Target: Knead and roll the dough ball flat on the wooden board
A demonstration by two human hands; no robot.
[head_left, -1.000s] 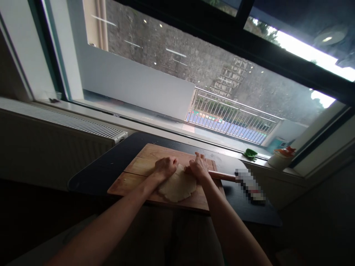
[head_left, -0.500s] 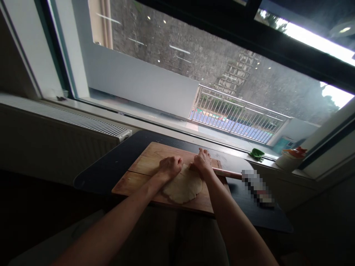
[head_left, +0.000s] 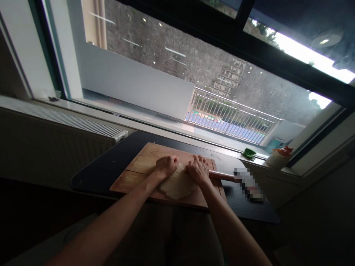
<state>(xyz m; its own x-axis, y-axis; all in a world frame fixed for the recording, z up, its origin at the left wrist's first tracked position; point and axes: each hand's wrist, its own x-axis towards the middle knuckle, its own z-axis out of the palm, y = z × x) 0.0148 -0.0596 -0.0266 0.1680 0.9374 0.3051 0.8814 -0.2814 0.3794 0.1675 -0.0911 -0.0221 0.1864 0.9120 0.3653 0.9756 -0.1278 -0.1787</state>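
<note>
A flat, pale round of dough (head_left: 177, 186) lies on a wooden cutting board (head_left: 138, 155). My left hand (head_left: 166, 166) is closed in a fist at the dough's far left edge; whether it pinches the dough is hidden. Across the dough's right side my right hand (head_left: 198, 169) presses down on a wooden rolling pin (head_left: 222, 175), palm over it and fingers stretched forward. The pin's left end peeks out beside the thumb, and its other end extends right, past the board.
The board sits on a dark table (head_left: 111, 157) below a window. A blurred-out object (head_left: 249, 184) lies on the table's right. On the sill are a green item (head_left: 249, 153) and a white pot (head_left: 277, 159). A radiator (head_left: 83, 129) stands left.
My right hand and the rolling pin have come slightly towards me over the dough. My left fist stays at the dough's edge. The camera view has turned a little to the right.
</note>
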